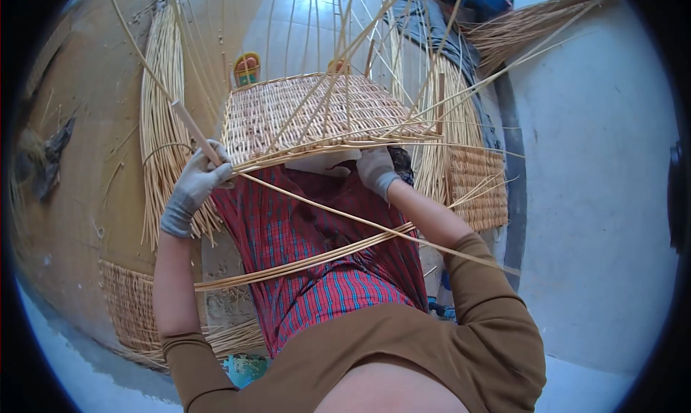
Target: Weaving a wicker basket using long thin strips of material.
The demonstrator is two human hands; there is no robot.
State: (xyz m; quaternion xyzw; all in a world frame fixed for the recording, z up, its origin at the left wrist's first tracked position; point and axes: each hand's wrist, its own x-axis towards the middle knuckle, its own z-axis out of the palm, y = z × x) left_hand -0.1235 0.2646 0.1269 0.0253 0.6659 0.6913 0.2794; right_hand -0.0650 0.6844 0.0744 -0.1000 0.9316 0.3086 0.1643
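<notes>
Woven panel point(309, 114) sits in front of the worker, its near edge above the checked cloth point(345, 283). Left gloved hand point(198, 172) at the panel's near left corner, fingers wrapped round a wooden stick point(193, 129). Right gloved hand point(376, 171) under the panel's near edge; fingertips hidden, so can't tell whether they pinch. Panel looks light, firm, too rough to slip. Long canes point(309, 265) nearer the body than the panel: probably springy, could crack if kinked. Best holds: near edge, corner stick.
</notes>
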